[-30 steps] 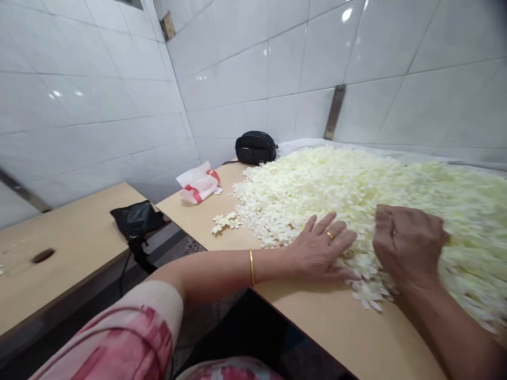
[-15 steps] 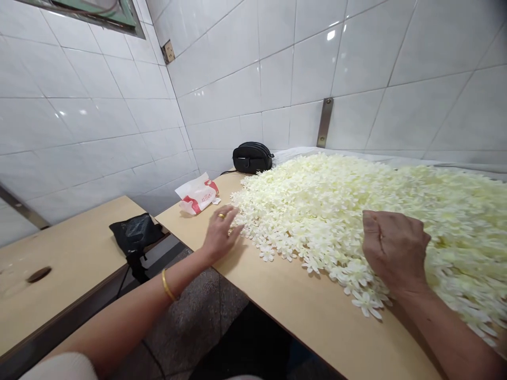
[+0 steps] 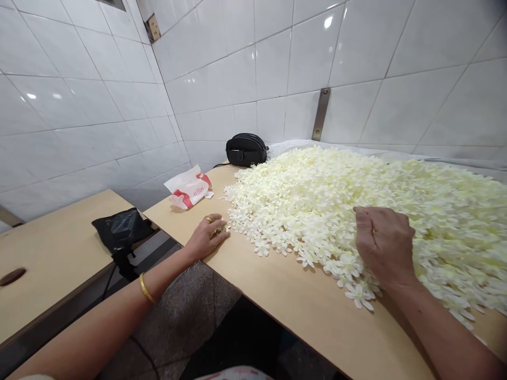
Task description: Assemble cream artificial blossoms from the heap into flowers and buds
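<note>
A wide heap of small cream-white artificial flowers (image 3: pixel 348 195) covers most of the wooden table (image 3: pixel 301 311). My left hand (image 3: pixel 206 236), with a gold ring and a bangle, rests at the heap's left edge. Its fingers curl over a few loose flowers (image 3: pixel 220 228) there. Closed in a loose fist, my right hand (image 3: pixel 382 243) sits on the near edge of the heap; what its fingers hold is hidden. Stray flowers (image 3: pixel 358 294) lie on the bare wood just below that hand.
A black pouch (image 3: pixel 246 149) sits at the table's far left corner by the tiled wall, and a red-and-white plastic bag (image 3: pixel 189 187) lies near it. A second wooden table (image 3: pixel 51 253) to the left carries a black bag (image 3: pixel 119 229). A floor gap separates the tables.
My left hand went from the pile beside my right hand out to the heap's left edge, then curled over a few loose flowers. My right hand stayed fisted in place.
</note>
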A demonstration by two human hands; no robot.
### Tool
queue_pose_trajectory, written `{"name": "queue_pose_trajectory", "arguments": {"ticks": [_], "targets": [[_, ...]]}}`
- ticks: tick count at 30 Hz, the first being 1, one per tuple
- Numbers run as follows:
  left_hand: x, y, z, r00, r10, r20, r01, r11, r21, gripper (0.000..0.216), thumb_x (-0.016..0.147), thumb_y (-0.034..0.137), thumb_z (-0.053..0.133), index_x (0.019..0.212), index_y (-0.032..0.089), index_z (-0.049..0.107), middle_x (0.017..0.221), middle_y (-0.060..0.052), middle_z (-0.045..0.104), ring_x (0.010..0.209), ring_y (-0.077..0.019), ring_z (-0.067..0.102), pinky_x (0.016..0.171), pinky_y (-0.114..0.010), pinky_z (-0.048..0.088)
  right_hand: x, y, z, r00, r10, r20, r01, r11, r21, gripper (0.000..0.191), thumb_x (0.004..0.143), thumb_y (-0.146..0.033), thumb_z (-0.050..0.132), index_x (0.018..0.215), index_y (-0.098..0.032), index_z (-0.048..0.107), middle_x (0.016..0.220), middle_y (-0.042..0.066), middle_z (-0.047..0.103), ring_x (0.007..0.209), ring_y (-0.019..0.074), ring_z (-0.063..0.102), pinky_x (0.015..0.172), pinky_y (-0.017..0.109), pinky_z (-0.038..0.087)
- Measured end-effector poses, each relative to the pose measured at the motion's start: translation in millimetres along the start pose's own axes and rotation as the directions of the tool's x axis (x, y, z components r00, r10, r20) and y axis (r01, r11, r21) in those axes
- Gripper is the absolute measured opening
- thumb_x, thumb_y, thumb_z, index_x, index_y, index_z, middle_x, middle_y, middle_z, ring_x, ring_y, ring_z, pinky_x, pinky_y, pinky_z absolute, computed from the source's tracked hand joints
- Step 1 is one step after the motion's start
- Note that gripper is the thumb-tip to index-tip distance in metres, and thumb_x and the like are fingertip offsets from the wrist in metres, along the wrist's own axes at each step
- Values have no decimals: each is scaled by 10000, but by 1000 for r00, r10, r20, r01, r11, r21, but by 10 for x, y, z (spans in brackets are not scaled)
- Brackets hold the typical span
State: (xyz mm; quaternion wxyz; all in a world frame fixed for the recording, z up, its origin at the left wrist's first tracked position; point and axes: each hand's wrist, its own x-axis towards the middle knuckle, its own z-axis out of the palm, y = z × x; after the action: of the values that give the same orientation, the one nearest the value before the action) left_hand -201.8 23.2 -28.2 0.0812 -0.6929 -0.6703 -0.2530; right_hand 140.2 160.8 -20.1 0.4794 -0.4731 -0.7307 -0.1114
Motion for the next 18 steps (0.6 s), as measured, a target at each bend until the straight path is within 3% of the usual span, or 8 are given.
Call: {"name": "queue_pose_trajectory", "arguments": {"ticks": [8, 11, 13, 14, 15, 16, 18], "targets": [[73, 35, -55, 990, 87, -110, -92, 995, -35, 183, 795, 291, 502, 869, 156, 600, 1102, -134, 543, 1191, -282, 361, 973, -477, 322, 21, -17, -32, 1000, 31, 0, -31, 997, 75, 271, 853, -293, 362, 787, -175, 597, 813, 87, 612, 835, 222, 510, 742, 354, 347], [118, 297, -143, 964, 93, -249, -118, 989, -86, 158, 784, 266, 522, 880, 166, 598, 1074, -112, 560, 1167, -267, 399, 976, -444, 321, 51, -32, -65, 998, 56, 9, -57, 993, 101, 269, 860, -283, 352, 785, -177, 588, 806, 84, 602, 833, 216, 500, 759, 362, 344], [195, 576, -186, 971, 11, -241, -79, 958, -277, 188, 771, 282, 543, 922, 183, 596, 1017, -84, 586, 1039, -237, 508, 916, -390, 383, 77, -59, -98, 997, 72, 11, -73, 988, 139, 271, 865, -289, 351, 786, -178, 585, 810, 83, 596, 834, 213, 495, 768, 365, 344], [254, 737, -193, 982, -56, -179, -22, 914, -405, 199, 762, 302, 556, 922, 192, 599, 969, -66, 603, 955, -221, 551, 872, -364, 412, 89, -80, -116, 996, 84, 10, -84, 981, 174, 268, 866, -292, 354, 784, -180, 583, 808, 80, 592, 837, 213, 492, 776, 369, 343], [326, 904, -184, 989, -124, -77, 60, 825, -561, 184, 759, 319, 562, 882, 190, 605, 918, -56, 616, 897, -208, 573, 838, -339, 429, 98, -105, -134, 995, 97, 14, -98, 970, 221, 263, 867, -288, 355, 784, -184, 582, 808, 76, 587, 840, 211, 491, 785, 373, 343], [412, 1071, -161, 985, -154, 78, 161, 663, -731, 180, 765, 331, 557, 850, 179, 602, 867, -54, 628, 842, -194, 590, 796, -317, 448, 105, -134, -152, 994, 111, 20, -112, 954, 279, 260, 869, -284, 355, 783, -186, 580, 811, 73, 583, 838, 208, 491, 791, 374, 346], [612, 1383, -72, 920, -113, 375, 391, 210, -896, 168, 772, 327, 555, 768, 159, 563, 769, -57, 641, 705, -156, 604, 707, -285, 471, 108, -193, -180, 992, 120, 31, -123, 921, 370, 261, 878, -277, 348, 789, -186, 576, 811, 68, 579, 817, 196, 503, 770, 357, 375]]}}
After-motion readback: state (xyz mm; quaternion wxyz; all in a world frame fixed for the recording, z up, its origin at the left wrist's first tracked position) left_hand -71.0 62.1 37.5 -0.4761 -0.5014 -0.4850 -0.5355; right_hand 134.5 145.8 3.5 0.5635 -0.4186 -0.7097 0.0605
